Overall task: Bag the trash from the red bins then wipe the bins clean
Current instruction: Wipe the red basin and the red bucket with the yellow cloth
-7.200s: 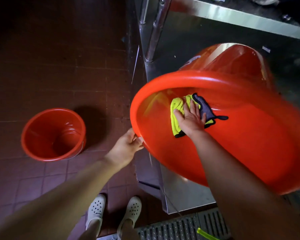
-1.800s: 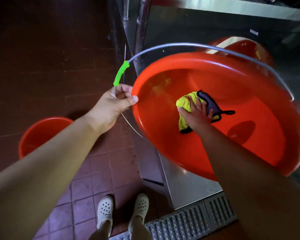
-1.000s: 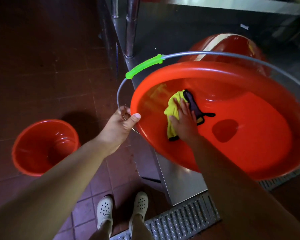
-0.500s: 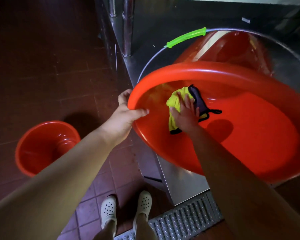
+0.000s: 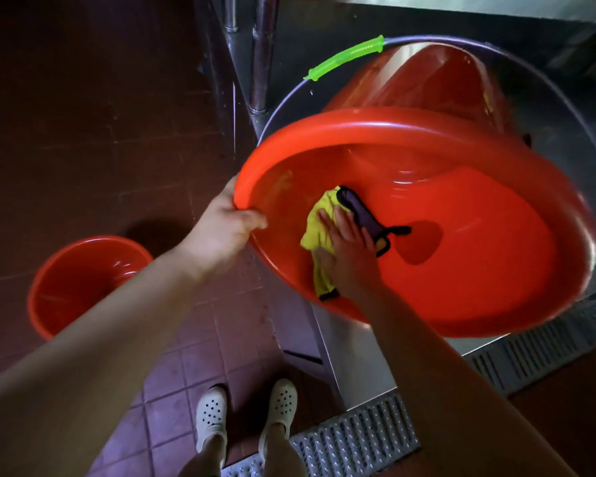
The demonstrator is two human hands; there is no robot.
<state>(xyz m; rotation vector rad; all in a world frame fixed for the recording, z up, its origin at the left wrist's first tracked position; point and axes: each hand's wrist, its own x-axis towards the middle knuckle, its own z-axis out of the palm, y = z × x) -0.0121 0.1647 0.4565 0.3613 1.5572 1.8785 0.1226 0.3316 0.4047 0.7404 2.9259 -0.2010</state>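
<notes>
A large red bin (image 5: 461, 270) is held tilted above the floor at centre right, its mouth turned toward the camera. The left hand (image 5: 224, 228) grips the bin's near-left rim, thumb curled over the lip and fingers hidden behind the wall. The right hand (image 5: 350, 249) is inside the bin, fingers straight and slightly spread, pressing flat on a yellow cloth (image 5: 319, 232) with a dark purple patch and black edging. The cloth lies against the inner left wall, bunched under the palm, with a strip trailing toward the near rim. The interior of the bin shows no trash; its wall carries a wet sheen. A wire bail handle (image 5: 286, 101) with a green grip (image 5: 344, 58) arcs over the far side of the bin, held by neither hand.

A second, smaller red bin (image 5: 83, 280) stands upright on the brown tiled floor (image 5: 193, 366) at near left, well apart from the first, partly covered by the left forearm. A stainless steel unit (image 5: 355, 359) stands behind and below the large bin, with a metal floor grate (image 5: 355, 438) along its near side. White perforated clogs (image 5: 245, 414) show at the bottom edge.
</notes>
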